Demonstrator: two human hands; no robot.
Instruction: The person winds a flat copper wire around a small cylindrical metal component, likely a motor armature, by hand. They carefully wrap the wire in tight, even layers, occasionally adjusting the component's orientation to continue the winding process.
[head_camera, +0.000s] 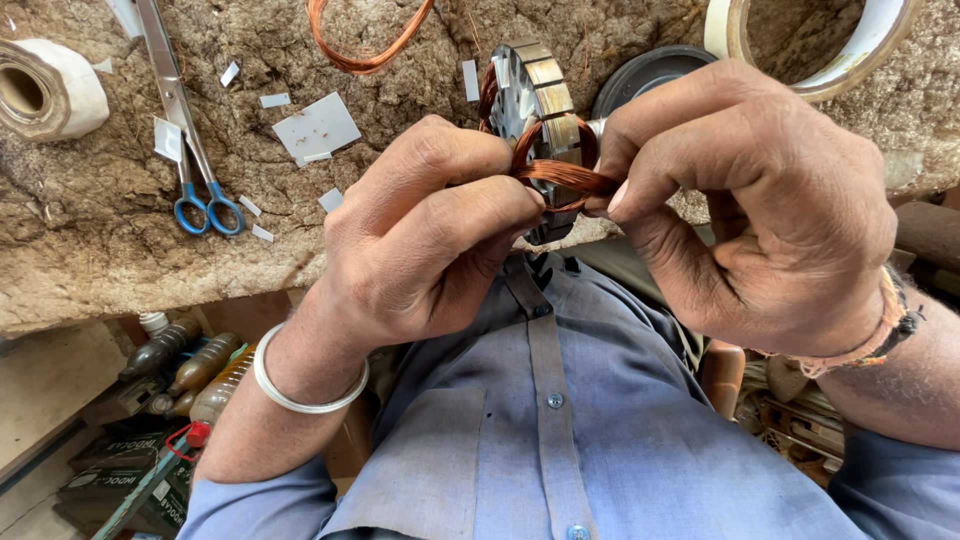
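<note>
A round metal motor stator (535, 100) with copper wire wound through its slots is held up in front of my chest. My left hand (430, 230) pinches a bundle of copper wire (560, 175) at the stator's lower edge. My right hand (760, 200) grips the same coil from the other side, thumb and forefinger pressed on the wire. A steel bangle sits on my left wrist and a thread band on my right wrist.
A rough workbench top (90, 230) carries blue-handled scissors (195, 150), white paper scraps (316, 128), a tape roll (45, 88), a loose copper wire loop (365, 45), a wide tape ring (820, 45) and a dark round disc (645, 75). Bottles (190, 365) stand lower left.
</note>
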